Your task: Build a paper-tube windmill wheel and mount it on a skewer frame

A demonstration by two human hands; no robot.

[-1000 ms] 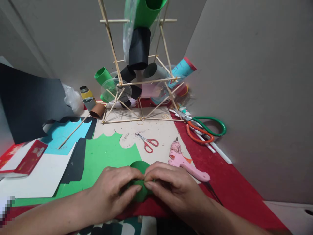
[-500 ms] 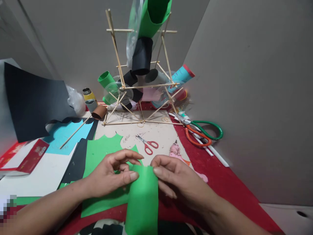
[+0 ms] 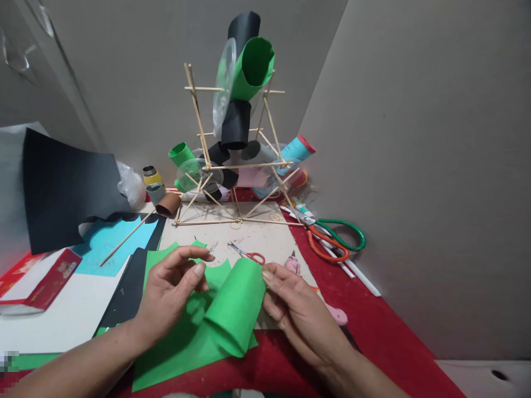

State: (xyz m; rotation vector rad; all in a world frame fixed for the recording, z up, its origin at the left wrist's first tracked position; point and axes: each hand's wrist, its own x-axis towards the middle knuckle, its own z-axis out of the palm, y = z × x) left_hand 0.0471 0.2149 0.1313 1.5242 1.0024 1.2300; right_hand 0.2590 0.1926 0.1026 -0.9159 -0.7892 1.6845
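A curved piece of green paper [image 3: 238,307] is pinched at its upper right edge by my right hand [image 3: 290,309]. To its left, my left hand [image 3: 172,293] is raised with fingers apart and nothing between them. Beneath both lies a flat green sheet [image 3: 178,354] with a scalloped top edge. Just beyond the curved piece, small scissors with red handles [image 3: 253,256] rest on the pale board [image 3: 277,237], partly hidden by the paper.
Behind stands a wooden stick frame [image 3: 249,166] bearing green and black paper tubes. Large scissors [image 3: 340,237] and white sticks lie on the right. On the left are blue paper [image 3: 112,243], a red box [image 3: 45,279] and a curled black sheet [image 3: 66,188].
My left hand has let go of the green piece and moved left. The piece, in my right hand, has risen and tilted, its lower end swinging left. The view has shifted upward.
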